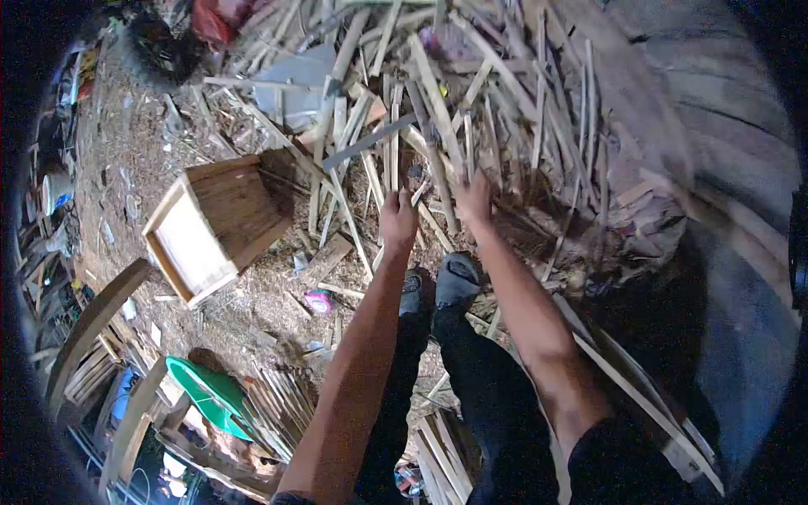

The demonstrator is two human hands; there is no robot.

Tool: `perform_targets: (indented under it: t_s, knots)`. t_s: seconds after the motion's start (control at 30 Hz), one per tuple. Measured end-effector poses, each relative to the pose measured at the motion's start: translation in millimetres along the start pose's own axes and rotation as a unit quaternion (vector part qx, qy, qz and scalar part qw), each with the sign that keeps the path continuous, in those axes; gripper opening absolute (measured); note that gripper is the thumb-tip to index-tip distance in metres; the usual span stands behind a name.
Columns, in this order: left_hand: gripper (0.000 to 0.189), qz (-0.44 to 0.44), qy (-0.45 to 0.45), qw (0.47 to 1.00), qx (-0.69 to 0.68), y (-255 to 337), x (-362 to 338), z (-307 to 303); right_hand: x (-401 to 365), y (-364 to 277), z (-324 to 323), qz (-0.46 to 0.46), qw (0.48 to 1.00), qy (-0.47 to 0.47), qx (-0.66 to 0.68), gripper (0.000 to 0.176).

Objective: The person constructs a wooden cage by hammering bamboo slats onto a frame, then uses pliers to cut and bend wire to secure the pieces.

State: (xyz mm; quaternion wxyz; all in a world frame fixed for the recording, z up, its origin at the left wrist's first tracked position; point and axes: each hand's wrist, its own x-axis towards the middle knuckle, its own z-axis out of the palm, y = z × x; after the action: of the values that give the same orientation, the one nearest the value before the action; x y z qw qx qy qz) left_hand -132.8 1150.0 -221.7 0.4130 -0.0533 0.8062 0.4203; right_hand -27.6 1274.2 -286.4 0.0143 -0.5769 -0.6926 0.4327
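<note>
Both arms reach forward over a pile of scrap wood. My left hand is closed around the near end of thin pale wooden strips, which point away from me. A short distance to the right, my right hand is closed on another narrow wooden strip that also points forward. The fingers are partly hidden, so the exact grip does not show. A flat grey-brown slat lies slantwise beyond my left hand. Loose sticks cross one another around both hands.
A wooden box lies on the littered ground to the left. A pink tape measure rests near my shoes. Lower left are a green plastic piece and stacked slats. A grey sheet lies among sticks.
</note>
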Motion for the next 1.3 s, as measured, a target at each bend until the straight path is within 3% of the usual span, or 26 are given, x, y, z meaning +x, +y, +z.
perform_targets:
  t_s: [0.03,0.13,0.17,0.2,0.27,0.33,0.4,0.5,0.53,0.57,0.6,0.63,0.7,0.73,0.83,0.87,0.9,0.97,1.03,1.1,1.17,1.3]
  knots:
    - [0.038,0.014,-0.003,1.000,-0.009,15.1,-16.4,-6.4,-29.3,-27.5,-26.0,0.025,0.997,0.015,-0.068,0.061]
    - [0.042,0.079,-0.036,0.996,-0.007,72.7,-84.2,-39.5,-98.6,-60.1,-95.3,-0.064,0.995,-0.049,0.063,0.042]
    - [0.042,0.110,-0.061,0.992,0.016,105.4,-109.6,-57.5,-133.2,-91.9,-121.1,-0.006,0.984,-0.046,0.174,0.034]
    - [0.043,0.076,-0.074,0.992,-0.062,143.4,-140.3,-72.7,-165.2,-139.3,-162.6,0.045,0.984,-0.066,0.158,0.033]
    - [0.044,0.037,-0.137,0.965,-0.220,212.8,-198.1,-107.9,-224.7,-204.3,-224.7,0.044,0.955,-0.100,0.277,0.025]
    - [0.039,0.076,-0.119,0.957,-0.253,292.4,-255.5,-138.9,-274.8,-265.5,-284.7,-0.013,0.925,-0.133,0.355,0.025]
    - [0.031,0.177,-0.084,0.957,-0.215,345.5,-301.5,-171.5,-320.1,-324.1,-345.3,-0.090,0.940,-0.160,0.287,0.027]
    - [0.040,0.282,-0.038,0.957,-0.054,440.1,-411.7,-246.3,-370.1,-379.7,-411.5,-0.120,0.922,-0.228,0.291,0.026]
    - [0.039,0.316,-0.025,0.945,-0.085,450.1,-438.2,-259.8,-392.2,-391.9,-428.8,-0.110,0.914,-0.251,0.298,0.026]
    - [0.041,0.324,-0.038,0.927,-0.186,469.8,-470.9,-271.0,-424.0,-449.2,-466.9,-0.168,0.947,-0.205,0.180,0.024]
    - [0.042,0.322,-0.020,0.935,-0.148,480.0,-496.6,-292.1,-419.4,-438.2,-466.9,-0.257,0.938,-0.185,0.143,0.024]
    - [0.042,0.312,-0.006,0.944,-0.108,481.6,-525.7,-311.8,-419.0,-422.9,-465.8,-0.338,0.921,-0.163,0.107,0.024]
    - [0.040,0.383,0.010,0.901,-0.201,487.3,-571.1,-335.8,-446.8,-455.4,-483.2,-0.307,0.868,-0.302,0.248,0.024]
    - [0.037,0.367,-0.021,0.890,-0.270,483.7,-587.8,-351.1,-459.4,-472.7,-489.6,-0.284,0.828,-0.371,0.310,0.024]
    - [0.032,0.372,0.059,0.874,-0.308,472.1,-641.4,-386.1,-497.9,-504.7,-510.2,-0.124,0.810,-0.503,0.273,0.028]
    - [0.032,0.387,0.105,0.864,-0.303,474.9,-675.9,-402.2,-523.1,-526.1,-524.1,-0.159,0.809,-0.529,0.202,0.033]
    - [0.030,0.379,0.172,0.860,-0.294,464.8,-687.6,-413.4,-533.1,-525.5,-514.0,-0.212,0.828,-0.482,0.194,0.047]
    - [0.028,0.325,0.177,0.819,-0.439,441.4,-719.3,-436.3,-562.4,-535.5,-508.8,-0.232,0.775,-0.547,0.216,0.048]
    - [0.027,0.310,0.277,0.782,-0.464,408.4,-744.7,-454.7,-588.7,-538.0,-497.3,-0.234,0.753,-0.578,0.208,0.049]
    - [0.026,0.304,0.325,0.757,-0.478,362.5,-771.1,-470.1,-622.5,-536.5,-485.1,-0.246,0.745,-0.585,0.207,0.049]
    - [0.026,0.316,0.377,0.716,-0.495,318.6,-793.9,-477.4,-653.0,-535.9,-474.7,-0.227,0.748,-0.606,0.151,0.037]
    - [0.028,0.234,0.448,0.711,-0.489,243.6,-843.6,-491.7,-709.4,-525.8,-435.6,-0.299,0.712,-0.624,0.120,0.035]
